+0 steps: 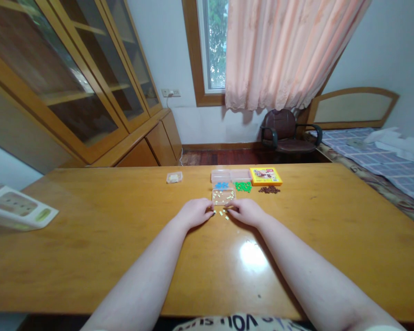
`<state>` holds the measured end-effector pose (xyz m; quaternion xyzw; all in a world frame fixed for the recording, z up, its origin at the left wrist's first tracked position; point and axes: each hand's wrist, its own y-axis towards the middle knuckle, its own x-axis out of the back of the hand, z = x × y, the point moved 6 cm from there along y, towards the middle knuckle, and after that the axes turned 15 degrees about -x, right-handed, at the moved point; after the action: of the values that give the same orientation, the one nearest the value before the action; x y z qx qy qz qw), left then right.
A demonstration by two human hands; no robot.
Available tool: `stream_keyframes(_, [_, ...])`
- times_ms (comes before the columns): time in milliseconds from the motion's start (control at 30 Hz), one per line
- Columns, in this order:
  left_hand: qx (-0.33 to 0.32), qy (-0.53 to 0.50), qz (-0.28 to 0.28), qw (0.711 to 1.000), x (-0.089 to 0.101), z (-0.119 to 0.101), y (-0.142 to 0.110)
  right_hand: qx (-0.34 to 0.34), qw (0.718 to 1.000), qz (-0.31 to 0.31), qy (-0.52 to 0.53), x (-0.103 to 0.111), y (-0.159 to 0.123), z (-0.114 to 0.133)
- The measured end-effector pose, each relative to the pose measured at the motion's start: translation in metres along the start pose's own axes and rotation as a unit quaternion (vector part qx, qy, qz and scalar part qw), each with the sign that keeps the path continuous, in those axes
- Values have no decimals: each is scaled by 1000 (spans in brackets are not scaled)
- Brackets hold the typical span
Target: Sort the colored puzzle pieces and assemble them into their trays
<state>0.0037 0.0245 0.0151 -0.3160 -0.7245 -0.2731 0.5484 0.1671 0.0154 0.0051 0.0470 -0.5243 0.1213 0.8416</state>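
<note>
The left hand [195,213] rests with its fingers together on the wooden table [124,276], just beside scattered pale yellow beads [223,214] at lower centre; the right hand [247,212] touches their edge, fingers together, perhaps on 1 bead, too small to tell; a clear plastic tray [223,196] lies just above.

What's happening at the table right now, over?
Left hand, right hand either side of loose pale beads. Clear tray of beads just ahead.
</note>
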Motion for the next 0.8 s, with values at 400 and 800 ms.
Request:
stream_keyframes(400, [-13, -10, 11, 1000, -2, -3, 2, 12, 998, 22, -65, -4, 0, 5])
stream_keyframes(800, [-20, -4, 7, 1000, 1, -6, 1, 34, 998, 42, 35, -1, -3, 1])
